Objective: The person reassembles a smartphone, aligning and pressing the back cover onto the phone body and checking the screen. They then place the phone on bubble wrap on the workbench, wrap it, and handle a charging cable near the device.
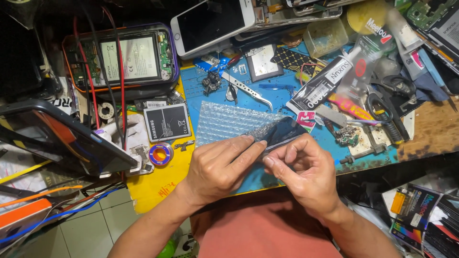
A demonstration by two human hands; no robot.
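- A dark tablet (57, 138) is leaning tilted at the left edge of the frame, with red and black wires (107, 71) running down past it.
- An opened phone with its battery showing (122, 59) is lying in the upper left, and a loose grey phone battery (167, 122) is lying below it, on the yellow part of the surface (158, 184).
- A small solder spool (160, 154) is sitting just below that battery.
- The left hand (222, 165) is closing its fingers on the near edge of a dark phone screen panel (282, 131), low in the middle of the frame.
- A sheet of bubble wrap (224, 122) is lying half around the panel, over the blue mat (287, 102).
- Metal tweezers (248, 91) are lying above the wrap.
- The right hand (306, 172) is pinching the same panel edge between thumb and forefinger, touching the left hand.
- A black glue tube (325, 81) is lying to the upper right, with black scissors (387, 102) beside it.
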